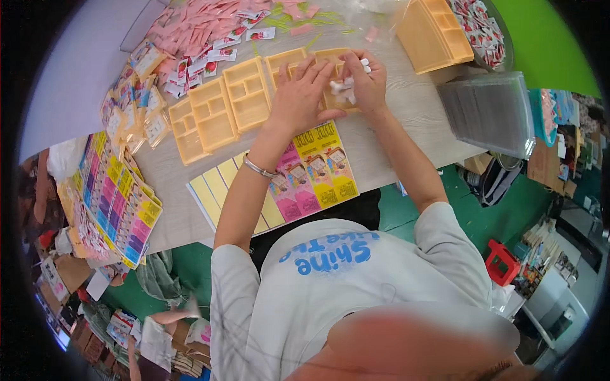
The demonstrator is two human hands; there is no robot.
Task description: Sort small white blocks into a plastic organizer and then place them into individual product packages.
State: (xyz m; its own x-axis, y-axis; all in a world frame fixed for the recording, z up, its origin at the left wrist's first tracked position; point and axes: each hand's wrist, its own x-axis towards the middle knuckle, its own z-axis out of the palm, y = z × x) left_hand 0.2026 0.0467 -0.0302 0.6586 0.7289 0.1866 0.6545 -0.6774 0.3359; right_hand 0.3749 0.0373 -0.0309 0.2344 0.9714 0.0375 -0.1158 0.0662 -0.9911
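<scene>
Compartmented pale-orange plastic trays stand in a row across the table. My left hand lies over the trays near the right end, fingers stretched out and apart, holding nothing visible. At the rightmost tray, my right hand is closed with its fingers pinched around small white pieces. More small white pieces sit in that tray's near compartment, beside my right thumb; their exact kind is too small to make out. Both hands partly hide the trays under them.
Pink sachets and strawberry-printed sachets pile up at the far left. Packed sets and printed card sheets lie left. A colourful sheet lies before me. Stacked trays and clear plastic covers stand right.
</scene>
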